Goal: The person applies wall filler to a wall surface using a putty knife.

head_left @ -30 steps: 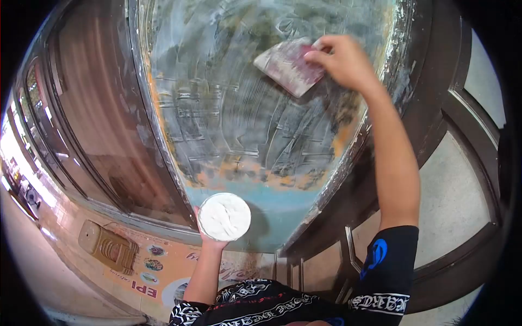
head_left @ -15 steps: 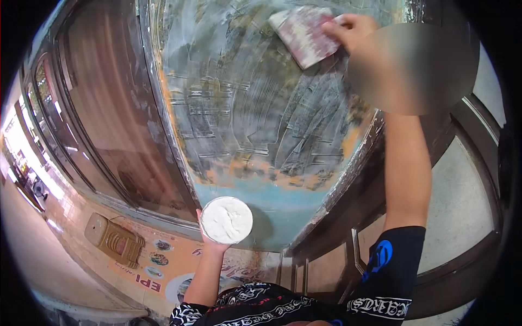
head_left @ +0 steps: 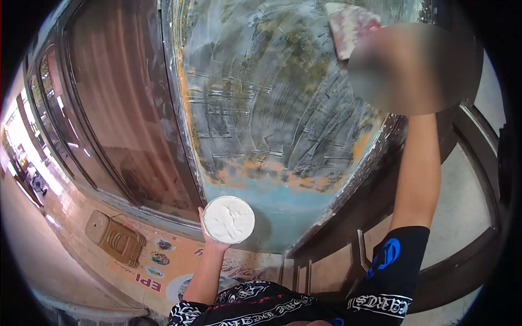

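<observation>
My left hand (head_left: 213, 243) is wrapped round a round tub (head_left: 203, 231) from below and the side. White putty (head_left: 228, 220) with a ridged surface fills the tub to near its rim. Up at the right, my right hand (head_left: 392, 49) is mostly hidden by a blurred patch. It grips a flat, reddish putty spreader (head_left: 353, 30) smeared with white, whose blade lies against the wall panel. The wall panel (head_left: 283, 98) carries thin, streaky white strokes over grey and dark patches, with orange-brown edges and light blue paint below.
A dark-framed window (head_left: 125, 108) borders the panel on the left. Dark wooden framing (head_left: 462, 217) with pale panels stands to the right. On the floor lie a brown plastic stool (head_left: 114, 238) and an orange printed banner (head_left: 147, 274).
My right hand has moved right with the spreader across the upper panel, passing further behind the blur. The view has shifted slightly; my left hand still holds the tub.
</observation>
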### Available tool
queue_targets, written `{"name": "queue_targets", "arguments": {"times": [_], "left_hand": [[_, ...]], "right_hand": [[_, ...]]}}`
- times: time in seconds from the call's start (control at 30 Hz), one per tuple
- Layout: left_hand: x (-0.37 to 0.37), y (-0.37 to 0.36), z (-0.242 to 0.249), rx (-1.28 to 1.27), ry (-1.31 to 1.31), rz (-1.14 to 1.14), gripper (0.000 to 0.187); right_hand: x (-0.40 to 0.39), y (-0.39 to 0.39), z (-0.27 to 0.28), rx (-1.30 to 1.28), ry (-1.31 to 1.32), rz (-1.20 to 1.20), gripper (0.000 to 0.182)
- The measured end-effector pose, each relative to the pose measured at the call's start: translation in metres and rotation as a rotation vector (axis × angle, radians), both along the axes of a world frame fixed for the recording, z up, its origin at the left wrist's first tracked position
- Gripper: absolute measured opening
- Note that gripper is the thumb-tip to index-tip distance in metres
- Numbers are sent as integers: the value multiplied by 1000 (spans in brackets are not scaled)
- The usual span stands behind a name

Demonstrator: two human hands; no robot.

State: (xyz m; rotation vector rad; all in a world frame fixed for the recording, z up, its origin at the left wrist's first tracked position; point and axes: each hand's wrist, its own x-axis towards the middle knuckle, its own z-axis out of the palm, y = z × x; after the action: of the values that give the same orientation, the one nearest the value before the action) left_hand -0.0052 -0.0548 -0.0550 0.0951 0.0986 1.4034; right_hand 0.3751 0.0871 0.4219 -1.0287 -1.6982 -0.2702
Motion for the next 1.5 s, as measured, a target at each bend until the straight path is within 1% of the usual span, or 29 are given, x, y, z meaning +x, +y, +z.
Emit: {"name": "queue_targets", "arguments": {"times": [0.07,0.1,0.17,0.2,0.27,0.33,0.4,0.47,0.5,0.57,0.63,0.7,0.73,0.77,0.8,0.83,0.87,0.9,0.93,1.0,1.07,1.1,1.17,1.2,1.27,1.33,1.4,1.43,1.5], "left_hand": [[-3,4,2,57,2,-50,85],[-6,3,7,55,14,-58,85],[-12,4,9,68,5,-54,85],[-13,3,8,67,-12,-46,85],[-17,1,9,58,16,-60,86],[-21,-2,7,63,24,-66,81],[-24,-5,6,80,12,-63,80],[-30,-8,1,38,21,-77,84],[-34,-9,-2,68,-17,-107,83],[-35,-9,0,60,-3,-105,83],[-34,-6,1,50,20,-102,84],[-34,-3,1,62,6,-122,85],[-33,-1,1,81,-6,-140,86],[-33,-3,9,88,-7,-158,87],[-33,-4,8,136,-77,-199,88],[-34,-4,7,122,-85,-210,88],[-33,-4,7,111,-97,-222,89],[-34,-3,7,111,-100,-218,89],[-35,-5,7,135,-110,-243,89],[-37,-9,11,156,-120,-266,90],[-42,-15,16,133,-90,-296,90],[-45,-13,8,193,-119,-303,91],[-49,-12,8,155,-98,-288,91],[-50,-17,4,93,-88,-290,92],[-51,-19,0,94,-111,-292,92],[-51,-19,-4,143,-138,-319,92],[-51,-19,-7,117,-112,-292,91],[-52,-19,-7,110,-137,-287,91],[-53,-18,-7,116,-134,-281,92]], "right_hand": [[9,30,-5,-8,-107,-224,44],[15,34,-8,1,-105,-227,44],[25,37,-7,117,8,-336,44],[28,34,-1,122,5,-338,44],[37,23,6,5,-18,-607,44],[44,12,7,-3,14,-669,44],[48,-1,13,70,62,-792,45],[43,-23,24,150,61,-850,45],[36,-37,25,173,101,-789,45],[22,-55,25,207,75,-740,43],[-6,-71,6,192,53,-695,41],[-37,-84,-27,179,111,-176,38],[-63,-102,-49,160,62,-223,32],[-78,-103,-79,188,150,13,27],[-94,-113,-110,76,162,-42,21],[-119,-125,-144,54,172,88,18],[-142,-131,-179,-15,343,224,15],[-142,-133,-216,-183,342,231,13],[-162,-142,-243,-208,329,249,13],[-163,-134,-318,-508,528,432,10],[-181,-144,-354,-699,689,461,4],[-189,-146,-368,-689,688,478,4],[-204,-152,-394,-893,1048,590,6],[-211,-154,-404,-912,1046,596,6],[-219,-156,-425,-957,1214,742,8],[-223,-153,-441,-1013,1183,707,8],[-231,-151,-446,-1039,1077,666,7],[-243,-157,-423,-1050,1124,644,7],[-242,-152,-427,-1047,1074,633,8]]}}
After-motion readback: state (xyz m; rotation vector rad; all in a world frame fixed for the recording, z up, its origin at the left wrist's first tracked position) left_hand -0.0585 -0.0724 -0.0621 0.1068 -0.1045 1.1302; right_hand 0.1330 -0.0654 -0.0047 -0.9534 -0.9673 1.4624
